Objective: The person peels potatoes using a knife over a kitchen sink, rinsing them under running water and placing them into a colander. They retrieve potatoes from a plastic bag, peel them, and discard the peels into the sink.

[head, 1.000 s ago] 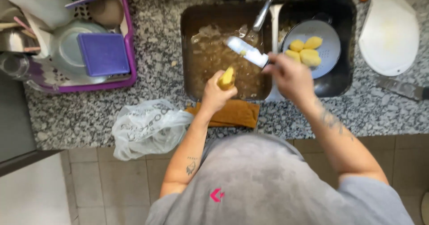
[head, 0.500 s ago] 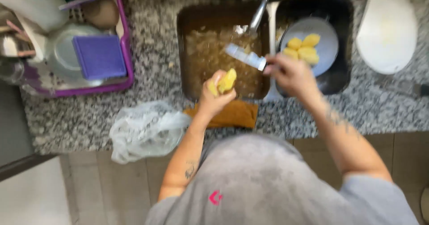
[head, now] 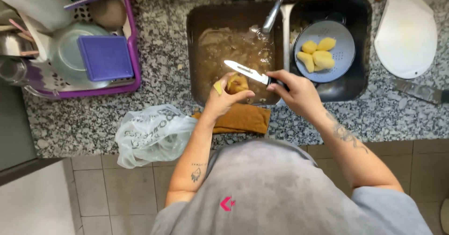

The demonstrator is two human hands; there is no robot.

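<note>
Knife (head: 245, 71) shifted onto potato (head: 237, 83); left hand (head: 223, 99), right hand (head: 297, 92) fingers grasping each, over sink (head: 196, 53) in speckled granite counter (head: 163, 43).

Off to one side, a purple dish rack (head: 132, 53) crowded with plates and a purple lid (head: 105, 57) — nearby, a crumpled plastic bag (head: 152, 133) at the counter's edge. Farther along — a white cutting board (head: 406, 35) on speckled granite (head: 163, 29).

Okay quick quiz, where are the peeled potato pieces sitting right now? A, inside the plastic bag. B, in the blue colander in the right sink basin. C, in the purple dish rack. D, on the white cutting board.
B: the yellow peeled potato pieces lie in the blue colander in the right sink basin; the white cutting board is bare.
</note>
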